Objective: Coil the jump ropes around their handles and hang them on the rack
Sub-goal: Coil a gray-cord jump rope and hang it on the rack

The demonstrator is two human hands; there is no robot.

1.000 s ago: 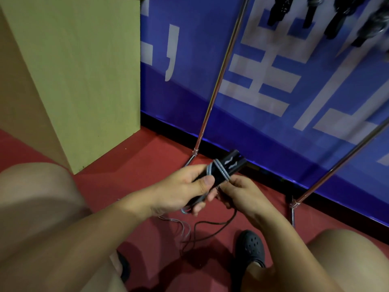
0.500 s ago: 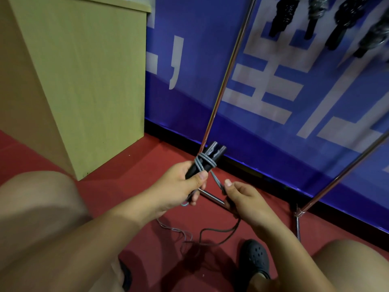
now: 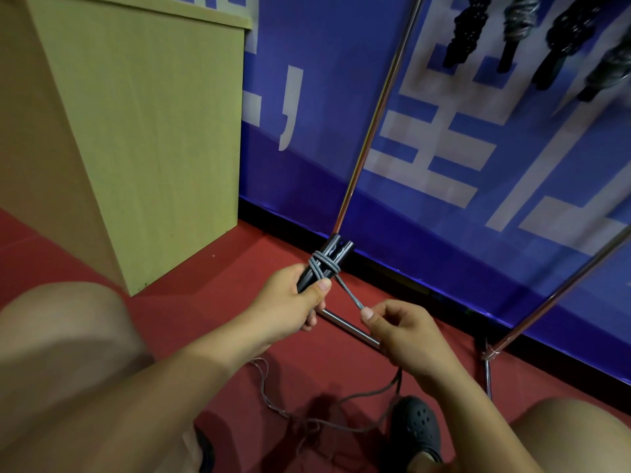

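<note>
- Head camera view, looking down past your bare knees to a red floor [image 3: 211,295], with a blue banner [image 3: 512,233] along the wall ahead.
- Your left hand [image 3: 290,302] is wrapped around the lower end of two black jump rope handles [image 3: 327,264], held side by side as one bundle, thumb pressed across the front.
- Handles' long axis runs diagonally: the gripped end points down toward you, the free ends point up and away, toward the banner and slightly right.
- Grey rope [image 3: 348,288] crosses the handles in a few turns just above your left thumb.
- From those turns a short taut stretch of rope runs down and right of the handles to your right hand [image 3: 406,336], which pinches it between thumb and curled fingers.
- Your two hands are near each other but apart, the right one lower and to the right of the handles.
- Slack rope trails from below your right hand onto the floor, looping near a black perforated shoe [image 3: 415,428], well below the handles.
- A rack's metal pole [image 3: 375,114] rises behind the handles, leaning up and right; a second pole [image 3: 563,288] slants far to the right.
- Coiled dark ropes [image 3: 519,32] hang high above and right of the handles.
- A pale wooden cabinet [image 3: 146,131] stands well left of the handles.
</note>
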